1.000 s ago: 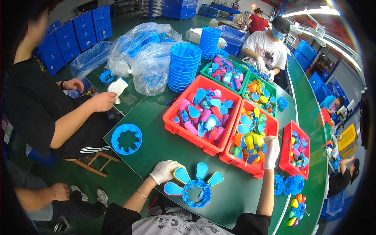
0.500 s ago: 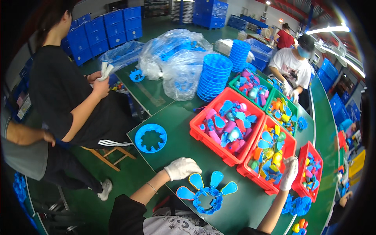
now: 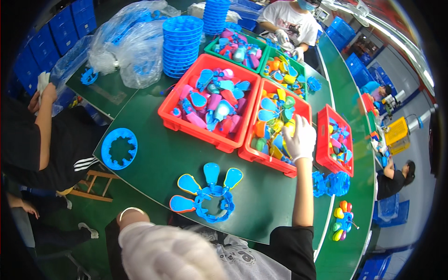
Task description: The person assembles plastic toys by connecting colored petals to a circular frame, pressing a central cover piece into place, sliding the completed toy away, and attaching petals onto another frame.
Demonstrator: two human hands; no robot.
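The right hand (image 3: 301,138), gloved, reaches flat-fingered into the red crate (image 3: 298,109) of paddle pieces; whether it grips one cannot be told. The left hand (image 3: 163,254) hangs close, holding nothing visible. The blue ring (image 3: 212,205) with four paddles lies on the worktop (image 3: 154,158); a piece is best lifted by its stem.

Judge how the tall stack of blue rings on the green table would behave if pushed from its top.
The stack of blue rings is tall and narrow, so it would probably tip or shear rather than slide. The rings look like thin moulded plastic, likely light and stiff. It stands beside the red bin, which might block a fall that way.
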